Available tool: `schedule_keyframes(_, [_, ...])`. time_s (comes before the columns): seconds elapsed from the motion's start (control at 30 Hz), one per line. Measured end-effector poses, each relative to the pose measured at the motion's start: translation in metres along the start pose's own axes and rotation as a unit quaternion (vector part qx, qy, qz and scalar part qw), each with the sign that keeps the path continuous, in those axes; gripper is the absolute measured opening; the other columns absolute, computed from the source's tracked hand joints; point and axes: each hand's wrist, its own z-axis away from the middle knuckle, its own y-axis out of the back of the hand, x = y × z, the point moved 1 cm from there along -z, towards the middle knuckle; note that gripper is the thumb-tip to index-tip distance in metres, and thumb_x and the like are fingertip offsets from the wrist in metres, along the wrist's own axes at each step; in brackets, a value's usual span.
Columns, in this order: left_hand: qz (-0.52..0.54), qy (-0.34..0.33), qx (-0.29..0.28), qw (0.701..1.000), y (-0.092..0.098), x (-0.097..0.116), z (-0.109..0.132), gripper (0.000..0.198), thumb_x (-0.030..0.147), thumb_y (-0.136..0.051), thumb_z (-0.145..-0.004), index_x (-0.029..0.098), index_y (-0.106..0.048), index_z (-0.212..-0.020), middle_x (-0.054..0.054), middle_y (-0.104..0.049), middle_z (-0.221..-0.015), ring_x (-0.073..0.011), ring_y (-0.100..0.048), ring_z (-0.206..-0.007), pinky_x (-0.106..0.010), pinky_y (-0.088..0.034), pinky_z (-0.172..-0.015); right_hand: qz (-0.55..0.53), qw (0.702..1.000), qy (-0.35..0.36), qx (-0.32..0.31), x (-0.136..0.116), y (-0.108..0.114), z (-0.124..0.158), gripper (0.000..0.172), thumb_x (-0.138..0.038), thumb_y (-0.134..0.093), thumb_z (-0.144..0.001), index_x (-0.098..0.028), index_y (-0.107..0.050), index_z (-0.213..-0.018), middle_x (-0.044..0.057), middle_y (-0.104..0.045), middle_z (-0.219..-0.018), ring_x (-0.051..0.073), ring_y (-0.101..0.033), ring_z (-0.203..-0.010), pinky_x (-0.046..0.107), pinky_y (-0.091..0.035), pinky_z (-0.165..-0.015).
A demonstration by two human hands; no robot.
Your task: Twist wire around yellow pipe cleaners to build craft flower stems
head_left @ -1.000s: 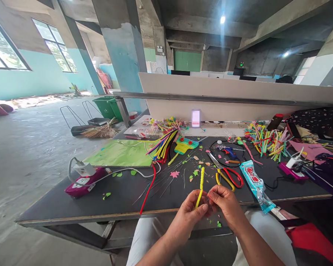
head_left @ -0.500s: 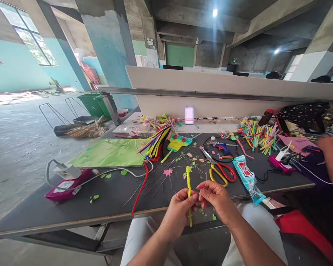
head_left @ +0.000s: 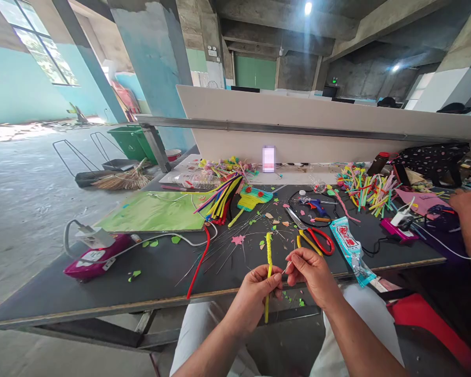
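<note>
Hands came apart a bit: left hand [head_left: 258,289] pinches the yellow pipe cleaner [head_left: 269,255], right hand [head_left: 313,273] at 3 o'clock nips a thin wire [head_left: 287,269]. Fingertip-only hold, so it could slip.

Daylight is streaming through tall windows [head_left: 43,55] in the pale teal wall [head_left: 19,99] on the left and spreading over a bare grey concrete floor [head_left: 23,209]. A thick concrete pillar [head_left: 153,68] is rising to the raw ceiling, where two lamps [head_left: 308,8] are glowing above a green door [head_left: 255,72] at the far end. A long white partition [head_left: 298,112] is running behind the dark counter [head_left: 82,293].
</note>
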Motion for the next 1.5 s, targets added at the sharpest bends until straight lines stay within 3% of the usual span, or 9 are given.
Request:
schedule_keyframes(0.23, [0.001, 0.015, 0.006, 1.0, -0.002, 0.0, 0.001, 0.018, 0.027, -0.07, -0.074, 0.012, -0.06, -0.073, 0.002, -0.053, -0.059, -0.0059, -0.047, -0.048, -0.02, -0.039, -0.052, 0.052, 0.998, -0.008, -0.032, -0.001, 0.006, -0.002, 0.022, -0.039, -0.06, -0.082, -0.019, -0.058, -0.09, 0.0, -0.063, -0.07, 0.012, -0.06, -0.053, 0.027, -0.052, -0.055])
schedule_keyframes(0.33, [0.009, 0.011, 0.013, 1.0, -0.002, -0.001, 0.0, 0.018, 0.028, -0.07, -0.074, 0.013, -0.06, -0.072, 0.003, -0.05, -0.055, -0.0056, -0.044, -0.046, -0.021, -0.038, -0.051, 0.136, 0.984, 0.115, 0.027, -0.003, 0.011, 0.0, 0.022, -0.031, -0.06, -0.083, -0.024, -0.054, -0.102, -0.002, -0.06, -0.074, 0.013, -0.06, -0.059, 0.027, -0.052, -0.059])
schedule_keyframes(0.53, [0.022, -0.002, 0.006, 1.0, 0.0, 0.001, 0.0, 0.017, 0.026, -0.07, -0.074, 0.013, -0.061, -0.072, 0.003, -0.051, -0.056, -0.0053, -0.043, -0.048, -0.021, -0.037, -0.051, 0.446, 0.809, 0.381, -0.036, -0.012, 0.01, 0.007, 0.024, -0.012, -0.052, -0.087, -0.026, -0.062, -0.104, 0.005, -0.063, -0.092, 0.016, -0.061, -0.085, 0.028, -0.05, -0.077])
schedule_keyframes(0.7, [0.023, -0.003, -0.025, 0.999, 0.002, 0.006, 0.003, 0.016, 0.027, -0.069, -0.075, 0.012, -0.064, -0.077, 0.0, -0.055, -0.06, -0.0069, -0.048, -0.053, -0.021, -0.039, -0.055, 0.518, 0.764, 0.382, -0.052, -0.017, 0.012, 0.003, 0.018, -0.014, -0.053, -0.088, -0.024, -0.064, -0.097, 0.006, -0.063, -0.087, 0.017, -0.06, -0.079, 0.029, -0.049, -0.073])
schedule_keyframes(0.9, [0.052, 0.002, -0.03, 0.998, 0.003, 0.006, 0.005, 0.018, 0.028, -0.07, -0.074, 0.013, -0.065, -0.081, 0.0, -0.056, -0.062, -0.0082, -0.051, -0.055, -0.022, -0.041, -0.056, 0.443, 0.836, 0.321, -0.035, -0.017, 0.008, 0.007, 0.013, -0.021, -0.055, -0.086, -0.027, -0.066, -0.09, 0.006, -0.06, -0.086, 0.02, -0.058, -0.08, 0.034, -0.048, -0.075])
schedule_keyframes(1.03, [0.061, 0.009, -0.045, 0.997, 0.001, 0.01, 0.004, 0.017, 0.029, -0.069, -0.075, 0.013, -0.064, -0.078, 0.001, -0.055, -0.059, -0.0065, -0.047, -0.049, -0.023, -0.042, -0.057, 0.216, 0.941, 0.248, 0.076, -0.015, 0.005, 0.003, 0.023, -0.028, -0.064, -0.08, -0.028, -0.057, -0.102, 0.003, -0.058, -0.085, 0.017, -0.056, -0.072, 0.033, -0.05, -0.07])
schedule_keyframes(1.13, [0.053, 0.014, -0.058, 0.997, 0.002, 0.013, 0.003, 0.017, 0.028, -0.069, -0.075, 0.013, -0.063, -0.079, 0.0, -0.056, -0.059, -0.0066, -0.047, -0.048, -0.025, -0.044, -0.058, 0.073, 0.989, 0.124, 0.026, -0.015, 0.003, -0.002, 0.026, -0.037, -0.062, -0.081, -0.026, -0.056, -0.103, -0.002, -0.055, -0.073, 0.012, -0.052, -0.057, 0.03, -0.05, -0.06])
schedule_keyframes(1.3, [0.03, 0.014, -0.058, 0.998, 0.002, 0.011, 0.001, 0.019, 0.029, -0.068, -0.075, 0.012, -0.063, -0.083, -0.001, -0.058, -0.064, -0.008, -0.052, -0.051, -0.026, -0.047, -0.061, 0.077, 0.996, -0.027, -0.042, -0.019, 0.002, -0.002, 0.023, -0.041, -0.065, -0.076, -0.018, -0.061, -0.076, -0.001, -0.061, -0.068, 0.012, -0.057, -0.053, 0.027, -0.048, -0.057])
schedule_keyframes(1.5, [-0.02, -0.116, 0.053, 0.992, 0.009, 0.017, 0.0, 0.057, 0.028, -0.073, -0.07, 0.026, -0.049, -0.122, -0.005, -0.058, -0.106, -0.0199, -0.058, -0.101, -0.035, -0.045, -0.091, 0.087, 0.996, -0.009, 0.018, -0.013, 0.004, -0.008, 0.028, -0.045, -0.062, -0.077, -0.018, -0.059, -0.071, -0.001, -0.062, -0.067, 0.011, -0.058, -0.054, 0.025, -0.047, -0.056])
